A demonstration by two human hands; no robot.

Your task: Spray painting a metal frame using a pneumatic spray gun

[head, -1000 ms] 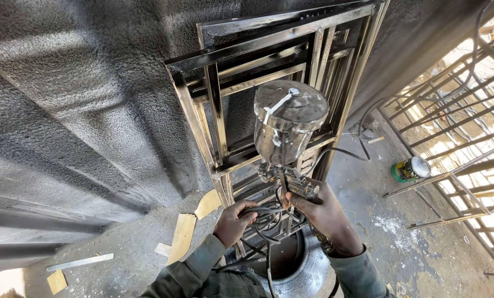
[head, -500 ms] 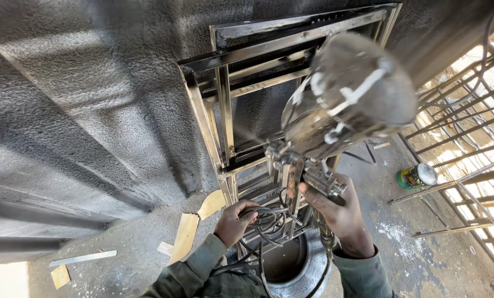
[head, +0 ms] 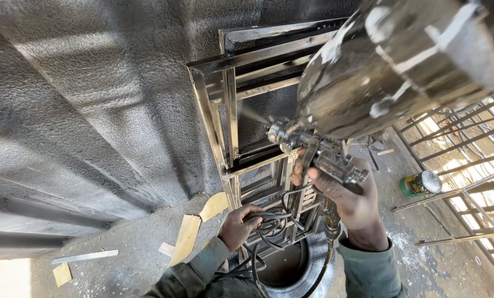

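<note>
Spray gun (head: 318,152) nearer frame edge (head: 216,124)

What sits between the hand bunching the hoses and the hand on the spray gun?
In the head view, metal frame bars stand between the left hand gripping black hoses and the right hand holding the spray gun.

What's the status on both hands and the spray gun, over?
Right hand gripping spray gun, nozzle aimed at metal frame, mist visible. Left hand holding looped black hose. Nothing between nozzle and frame.
</note>
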